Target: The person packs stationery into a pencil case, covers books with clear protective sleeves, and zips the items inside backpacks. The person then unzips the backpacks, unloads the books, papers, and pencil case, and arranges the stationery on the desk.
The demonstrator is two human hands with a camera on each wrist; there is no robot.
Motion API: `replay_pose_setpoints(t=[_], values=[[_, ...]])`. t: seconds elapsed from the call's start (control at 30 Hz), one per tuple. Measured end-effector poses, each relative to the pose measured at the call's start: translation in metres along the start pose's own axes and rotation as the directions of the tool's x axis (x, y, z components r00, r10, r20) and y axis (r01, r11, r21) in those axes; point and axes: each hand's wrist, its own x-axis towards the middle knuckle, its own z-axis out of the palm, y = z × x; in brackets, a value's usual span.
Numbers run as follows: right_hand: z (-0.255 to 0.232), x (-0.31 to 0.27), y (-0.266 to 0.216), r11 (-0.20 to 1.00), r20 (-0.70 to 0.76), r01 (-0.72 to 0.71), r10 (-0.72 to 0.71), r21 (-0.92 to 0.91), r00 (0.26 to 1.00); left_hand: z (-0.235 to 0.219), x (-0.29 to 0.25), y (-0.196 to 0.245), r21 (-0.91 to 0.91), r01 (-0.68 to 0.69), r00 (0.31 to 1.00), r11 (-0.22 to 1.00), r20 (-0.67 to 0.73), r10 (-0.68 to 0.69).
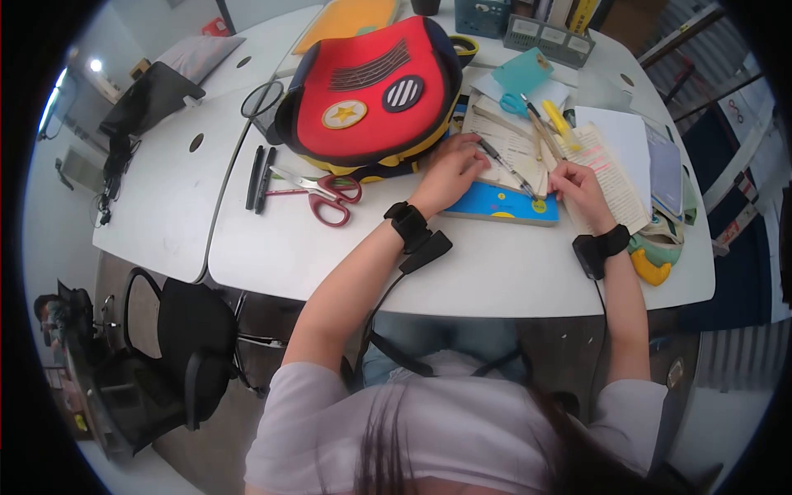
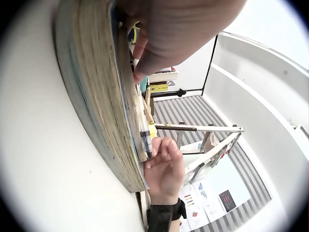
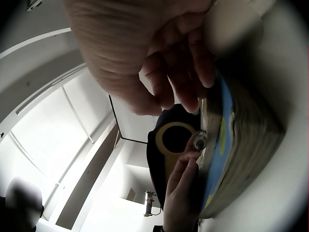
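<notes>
A worn open notebook (image 1: 497,140) with written pages lies over a thick blue book (image 1: 511,205), whose page edges (image 2: 96,96) show in the left wrist view. A clear-barrelled pen (image 1: 507,167) rests slantwise on the pages. My left hand (image 1: 452,172) lies at the notebook's left side, its thumb (image 2: 145,70) on the paper beside the pen. On the other side, my right hand (image 1: 580,194) is at the notebook's right edge, next to a loose printed sheet (image 1: 615,177). Its fingers (image 3: 181,89) bend loosely over the edge with nothing between them.
A red backpack (image 1: 371,91) stands behind my left hand. Red-handled scissors (image 1: 326,196) and black markers (image 1: 260,177) lie left of it. Beyond the notebook are a yellow highlighter (image 1: 561,125) and a teal pouch (image 1: 524,73). A green and yellow item (image 1: 656,256) lies near my right wrist.
</notes>
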Motion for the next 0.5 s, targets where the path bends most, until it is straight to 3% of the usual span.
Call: replay_pose_setpoints(t=[0.1,0.2,0.5], values=[[0.001,-0.001,-0.002,1.000,-0.010,-0.011,0.011,0.014,1.000,0.000,0.001,-0.002,-0.075,0.020,1.000,0.997,0.012,-0.019],[0.001,0.000,-0.005,0.999,0.006,-0.003,0.003,0.036,1.000,-0.004,0.002,-0.002,-0.033,0.040,0.995,0.999,0.095,-0.037],[0.003,-0.002,-0.003,0.998,0.012,-0.038,0.037,0.040,0.999,-0.006,0.002,0.002,-0.004,0.052,0.989,0.999,0.136,-0.051]])
